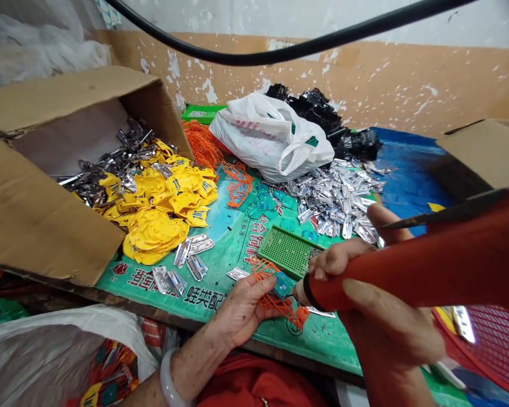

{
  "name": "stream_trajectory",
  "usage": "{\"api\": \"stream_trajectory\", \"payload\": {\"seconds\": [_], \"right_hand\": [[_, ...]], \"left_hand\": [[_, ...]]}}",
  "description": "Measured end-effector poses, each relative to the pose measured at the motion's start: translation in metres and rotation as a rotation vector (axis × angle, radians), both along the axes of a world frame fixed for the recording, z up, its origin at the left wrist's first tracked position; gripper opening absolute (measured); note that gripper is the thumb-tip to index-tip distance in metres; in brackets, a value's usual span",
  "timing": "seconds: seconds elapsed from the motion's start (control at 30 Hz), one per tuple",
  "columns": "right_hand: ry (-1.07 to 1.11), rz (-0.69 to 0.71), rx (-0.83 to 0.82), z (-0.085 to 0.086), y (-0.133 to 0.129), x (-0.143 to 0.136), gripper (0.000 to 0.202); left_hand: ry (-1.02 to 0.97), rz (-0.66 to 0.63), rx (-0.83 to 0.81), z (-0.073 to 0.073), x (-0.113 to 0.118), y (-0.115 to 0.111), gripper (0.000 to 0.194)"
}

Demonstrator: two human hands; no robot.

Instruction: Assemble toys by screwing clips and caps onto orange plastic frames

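Observation:
My left hand [244,308] pinches an orange openwork plastic frame [280,305] with a teal plastic piece [283,284] on it, over the table's front edge. Wrapped around a red power screwdriver [390,271], my right hand [385,316] tilts its nose down toward the left. The tool's front end meets the teal piece or sits right beside it; the exact contact is hidden. Just behind both hands lies a green mesh tray [286,251] with small metal bits at its right end. Silver metal plates [197,267] lie to the left of my left hand.
A tipped cardboard box [55,220] spills yellow parts [161,192] and dark metal parts at left. Behind are orange frames [201,144], a white plastic bag [271,135], black parts [318,110] and piled silver plates [335,195]. A red basket [487,345] stands at right; a black cable [254,58] hangs overhead.

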State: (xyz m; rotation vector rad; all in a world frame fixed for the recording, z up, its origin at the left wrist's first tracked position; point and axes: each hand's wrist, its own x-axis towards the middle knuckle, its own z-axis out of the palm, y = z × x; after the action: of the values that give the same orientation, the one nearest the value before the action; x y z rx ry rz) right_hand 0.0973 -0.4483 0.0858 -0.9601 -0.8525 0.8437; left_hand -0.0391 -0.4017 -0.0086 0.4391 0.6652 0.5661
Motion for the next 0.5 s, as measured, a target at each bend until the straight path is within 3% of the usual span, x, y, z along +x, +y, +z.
{"api": "stream_trajectory", "payload": {"seconds": [0.5], "right_hand": [[-0.041,0.004,0.013,-0.011,0.004,0.002,0.065]], "left_hand": [[-0.012,-0.002,0.002,-0.008,0.000,0.001,0.025]]}}
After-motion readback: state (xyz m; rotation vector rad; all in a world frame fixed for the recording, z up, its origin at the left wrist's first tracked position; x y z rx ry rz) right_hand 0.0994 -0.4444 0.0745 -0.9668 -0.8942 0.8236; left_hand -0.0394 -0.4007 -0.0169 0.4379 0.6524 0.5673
